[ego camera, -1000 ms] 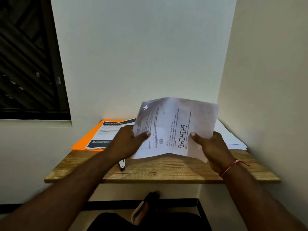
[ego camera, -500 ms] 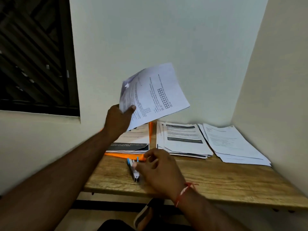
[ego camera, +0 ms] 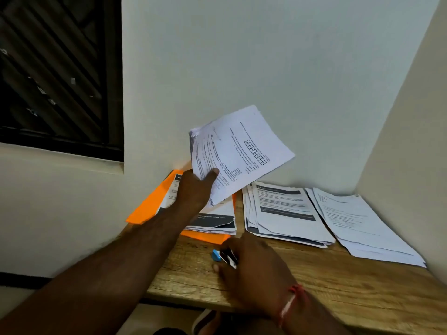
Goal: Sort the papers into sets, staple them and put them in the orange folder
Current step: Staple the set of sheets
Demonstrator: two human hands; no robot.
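Above the back-left corner of the table (ego camera: 338,281), the left hand (ego camera: 193,189) pinches a tilted sheaf of papers (ego camera: 242,151) by its lower corner, thumb on the front sheet and other fingers hidden behind. Near the front-left edge the right hand (ego camera: 251,264) curls round the stapler (ego camera: 223,257); only its blue end and a metal sliver show. The orange folder (ego camera: 150,204) lies at the back-left corner, largely covered by a paper stack (ego camera: 217,218) and the forearm. A middle stack (ego camera: 285,211) and a right stack (ego camera: 358,221) line the back edge, their print unreadable.
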